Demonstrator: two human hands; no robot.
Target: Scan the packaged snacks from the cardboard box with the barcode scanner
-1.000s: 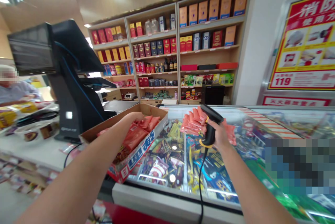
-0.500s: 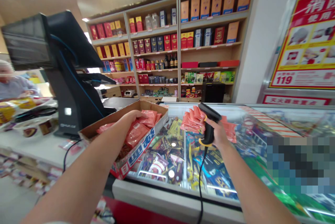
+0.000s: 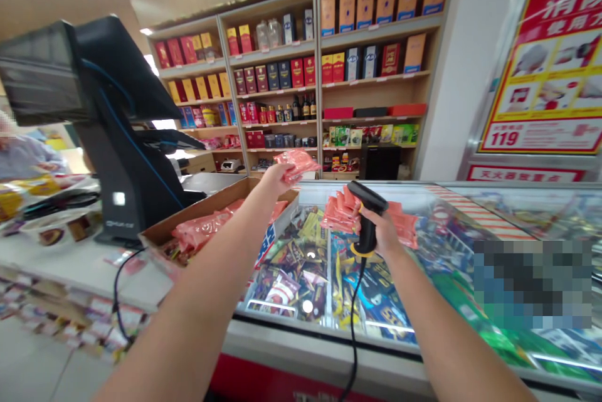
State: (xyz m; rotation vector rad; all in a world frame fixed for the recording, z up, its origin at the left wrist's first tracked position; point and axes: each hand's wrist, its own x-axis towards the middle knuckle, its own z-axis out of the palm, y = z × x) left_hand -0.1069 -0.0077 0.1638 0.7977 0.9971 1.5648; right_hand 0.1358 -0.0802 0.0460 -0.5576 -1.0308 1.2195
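Observation:
My left hand (image 3: 278, 177) is closed on a pink plastic packet (image 3: 297, 162), lifted above the right end of an open cardboard box (image 3: 151, 234). More pink packets (image 3: 200, 231) lie inside that box, partly covered by my left forearm. In my right hand (image 3: 383, 234) is a black and yellow barcode scanner (image 3: 367, 198), its fingers wrapped round the handle and its cable hanging down in front. Just behind the scanner, a pile of pink packets (image 3: 339, 211) rests on the glass top of the freezer (image 3: 423, 192), showing on both sides of my hand.
A black checkout terminal (image 3: 126, 157) stands on the white counter (image 3: 141, 283) at left. Under the freezer glass lie colourful ice cream packs (image 3: 282, 270). Shelves of boxed bottles (image 3: 282, 76) line the back wall. At far left is another person (image 3: 28, 151).
My left hand has risen out of the box, up and to the right, bringing a pink packet with it. The scanner stays in my right hand almost where it was.

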